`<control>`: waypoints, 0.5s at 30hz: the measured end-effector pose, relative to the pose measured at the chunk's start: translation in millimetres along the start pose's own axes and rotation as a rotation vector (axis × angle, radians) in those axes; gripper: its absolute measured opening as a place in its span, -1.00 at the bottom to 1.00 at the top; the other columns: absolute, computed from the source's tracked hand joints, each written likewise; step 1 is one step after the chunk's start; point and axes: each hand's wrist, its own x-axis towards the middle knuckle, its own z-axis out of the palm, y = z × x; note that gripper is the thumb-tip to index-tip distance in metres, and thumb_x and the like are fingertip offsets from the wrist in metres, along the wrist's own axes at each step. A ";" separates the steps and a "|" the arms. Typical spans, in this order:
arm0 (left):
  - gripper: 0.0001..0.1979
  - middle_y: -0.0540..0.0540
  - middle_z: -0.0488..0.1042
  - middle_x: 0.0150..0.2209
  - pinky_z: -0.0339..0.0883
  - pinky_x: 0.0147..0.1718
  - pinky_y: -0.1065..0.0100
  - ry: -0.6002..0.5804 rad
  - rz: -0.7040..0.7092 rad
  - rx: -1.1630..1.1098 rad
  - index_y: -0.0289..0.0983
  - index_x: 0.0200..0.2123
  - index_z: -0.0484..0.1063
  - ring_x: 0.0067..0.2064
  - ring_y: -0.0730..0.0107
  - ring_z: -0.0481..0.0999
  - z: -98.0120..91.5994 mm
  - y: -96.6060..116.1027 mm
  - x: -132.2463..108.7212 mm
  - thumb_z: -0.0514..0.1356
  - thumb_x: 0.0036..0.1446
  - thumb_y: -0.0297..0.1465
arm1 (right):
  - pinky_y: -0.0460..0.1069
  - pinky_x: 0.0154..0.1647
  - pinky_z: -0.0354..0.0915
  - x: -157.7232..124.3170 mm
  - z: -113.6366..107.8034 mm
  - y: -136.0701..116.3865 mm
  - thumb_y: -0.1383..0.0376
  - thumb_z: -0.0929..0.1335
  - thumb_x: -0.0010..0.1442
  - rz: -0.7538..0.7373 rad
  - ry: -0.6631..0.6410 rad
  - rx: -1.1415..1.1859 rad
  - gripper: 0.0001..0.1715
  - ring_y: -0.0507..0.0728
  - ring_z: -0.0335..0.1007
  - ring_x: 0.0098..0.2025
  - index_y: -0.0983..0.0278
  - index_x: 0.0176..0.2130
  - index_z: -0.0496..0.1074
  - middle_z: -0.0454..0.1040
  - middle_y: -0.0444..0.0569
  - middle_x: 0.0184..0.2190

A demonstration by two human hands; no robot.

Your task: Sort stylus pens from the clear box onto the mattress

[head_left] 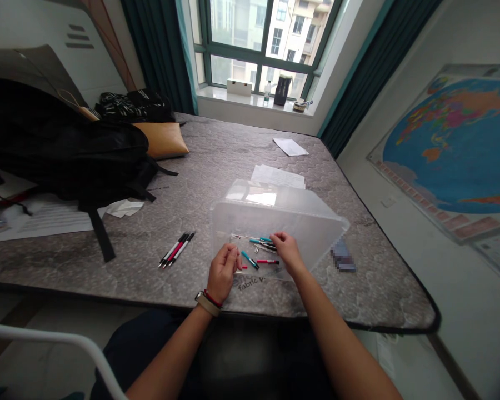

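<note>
A clear plastic box [270, 216] lies on its side on the mattress, its open mouth facing me. Inside are several pen parts: a teal and black pen piece [250, 260], a red and black piece [268, 261], and more teal and dark pieces by my right fingertips. My right hand [288, 253] reaches into the box, fingers pinched; what is between them is hidden. At the box's left front, my left hand [224, 271] is closed with fingertips together, and I cannot make out its contents. Several assembled pens [177, 249] lie side by side to the left.
A black backpack [62, 150] and a tan pouch [162, 139] occupy the left side. White papers [279, 176] lie behind the box, with another sheet [290, 146] farther back. A blurred dark item [342, 256] lies right of the box. The mattress's front edge [270, 316] runs close to me.
</note>
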 end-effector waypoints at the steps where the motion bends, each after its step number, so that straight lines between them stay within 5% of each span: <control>1: -0.71 0.05 0.33 -0.55 0.16 -0.54 0.49 -0.007 -0.005 -0.005 -0.23 -0.36 0.31 -0.52 0.49 0.29 0.1 -0.6 0.3 0.09 0.23 -0.13 | -0.07 -0.41 0.20 1.3 -0.3 1.8 0.22 0.38 0.02 -0.055 -0.016 -0.207 -0.83 0.05 0.31 -0.45 0.29 -0.39 0.45 0.43 -0.14 -0.52; 5: -0.69 0.05 0.34 -0.57 0.24 -0.49 0.45 -0.005 -0.033 -0.017 -0.23 -0.36 0.33 -0.50 0.45 0.32 2.8 -3.6 1.9 0.12 0.19 -0.09 | -0.06 -0.24 0.20 4.1 2.8 8.4 0.36 0.39 0.07 -0.144 -0.122 -0.735 -0.90 0.08 0.40 -0.30 0.28 -0.33 0.53 0.54 -0.06 -0.37; 15: -0.67 0.03 0.38 -0.56 0.24 -0.39 0.40 -0.052 0.032 0.108 -0.25 -0.39 0.36 -0.47 0.41 0.37 2.7 -5.8 1.3 0.05 0.26 -0.13 | -0.08 -0.16 0.19 0.3 15.4 11.3 0.37 0.35 0.15 -0.128 -0.179 -1.076 -0.84 0.13 0.43 -0.15 0.26 -0.31 0.56 0.53 0.06 -0.22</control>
